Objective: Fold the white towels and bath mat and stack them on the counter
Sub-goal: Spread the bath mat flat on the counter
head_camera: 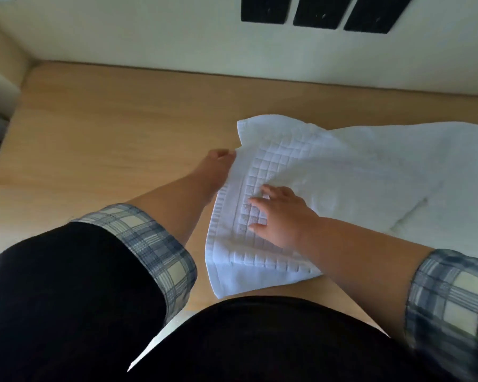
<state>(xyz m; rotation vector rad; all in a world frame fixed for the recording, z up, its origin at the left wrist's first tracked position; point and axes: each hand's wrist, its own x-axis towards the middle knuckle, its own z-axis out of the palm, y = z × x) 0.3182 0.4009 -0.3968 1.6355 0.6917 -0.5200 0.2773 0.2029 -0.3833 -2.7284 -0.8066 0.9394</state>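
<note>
right hand [282, 213] pressed flat on bath mat [262, 166] | left hand [219, 158] pinches its 10 o'clock edge | risk: uneven pull skews fold

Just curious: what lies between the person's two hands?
A strip of the bath mat, head view: left hand holds its edge, right hand presses on it.

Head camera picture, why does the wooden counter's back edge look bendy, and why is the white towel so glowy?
In the head view, the wide-angle lens bows the far edge of the light wooden counter; bright light washes out the plain white towel, hiding its texture, while the white checked bath mat shows its squares clearly.
</note>
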